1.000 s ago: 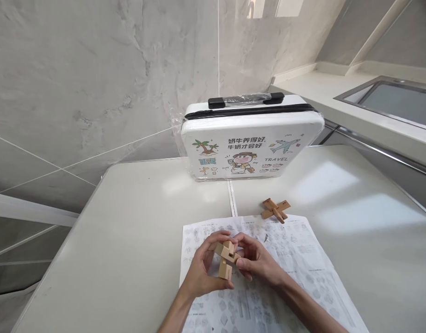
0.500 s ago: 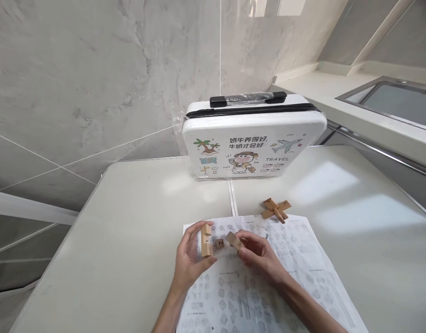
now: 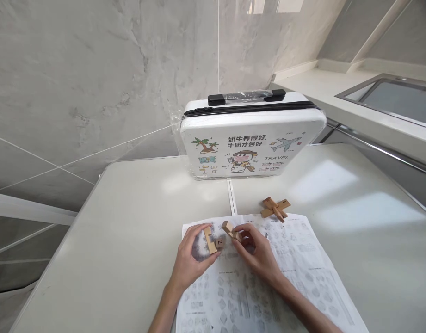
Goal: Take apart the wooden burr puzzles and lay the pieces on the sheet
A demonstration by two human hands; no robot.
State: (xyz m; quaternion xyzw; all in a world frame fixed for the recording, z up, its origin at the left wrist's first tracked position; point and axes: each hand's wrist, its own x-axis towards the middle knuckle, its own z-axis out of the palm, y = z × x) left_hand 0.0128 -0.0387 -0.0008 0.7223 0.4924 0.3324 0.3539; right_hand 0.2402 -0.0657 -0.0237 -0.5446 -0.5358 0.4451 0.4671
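My left hand (image 3: 190, 261) pinches a notched wooden puzzle bar (image 3: 209, 239) over a printed instruction sheet (image 3: 264, 277). My right hand (image 3: 256, 252) grips a second wooden piece (image 3: 229, 230) by its near end. Between the two hands a small wooden cube marked with a letter (image 3: 220, 242) lies on the sheet, beside the left bar. Both hands hover low at the sheet's far left corner. An assembled wooden cross of puzzle bars (image 3: 275, 208) rests on the table just beyond the sheet, to the right of my right hand.
A white cartoon-printed carry case with a black handle (image 3: 250, 136) stands at the back of the white table (image 3: 129, 222). A seam runs down the table's middle. A marble wall rises behind. A counter with a steel sink (image 3: 389, 97) lies to the right.
The joined wooden block I held in both hands has come apart. Each hand now holds a separate piece, a small cube lies between them, and both hands have moved further from me.
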